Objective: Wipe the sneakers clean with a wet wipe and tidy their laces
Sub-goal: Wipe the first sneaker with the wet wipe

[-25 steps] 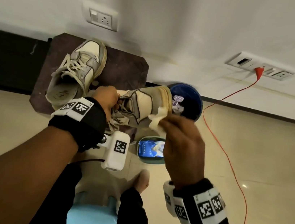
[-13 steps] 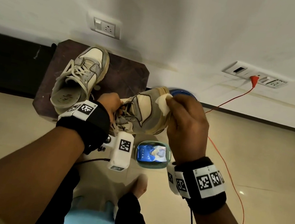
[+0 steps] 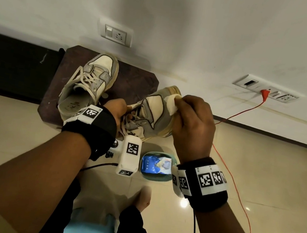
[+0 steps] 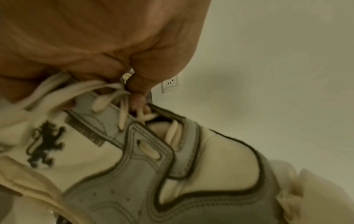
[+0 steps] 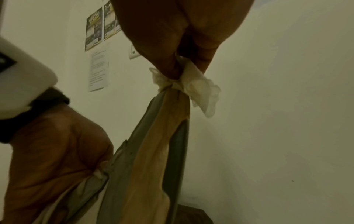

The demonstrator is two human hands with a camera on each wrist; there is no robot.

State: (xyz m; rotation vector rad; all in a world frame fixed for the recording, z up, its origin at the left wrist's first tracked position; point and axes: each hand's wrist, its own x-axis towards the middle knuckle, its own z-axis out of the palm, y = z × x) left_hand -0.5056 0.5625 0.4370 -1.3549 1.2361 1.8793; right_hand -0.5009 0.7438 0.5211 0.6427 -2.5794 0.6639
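My left hand (image 3: 117, 109) holds a grey and cream sneaker (image 3: 152, 112) in the air by its lace area, fingers curled into the laces (image 4: 114, 94). My right hand (image 3: 192, 117) pinches a white wet wipe (image 3: 171, 103) and presses it against the toe of that sneaker. In the right wrist view the wipe (image 5: 193, 86) is bunched at the tip of the sole (image 5: 153, 151). The second sneaker (image 3: 90, 85) stands on a dark brown mat (image 3: 139, 82) by the wall, its laces loose.
A wipes packet in a teal bowl (image 3: 156, 165) lies on the tiled floor below the held sneaker. A red cable (image 3: 243, 113) runs from a wall socket (image 3: 266, 90) down across the floor. Another socket (image 3: 116, 35) is on the wall. My bare foot (image 3: 144, 196) is below.
My right hand has carried the wipe from the sneaker's side up to its toe. The sneaker has tilted upward and now hides the blue bowl behind it.
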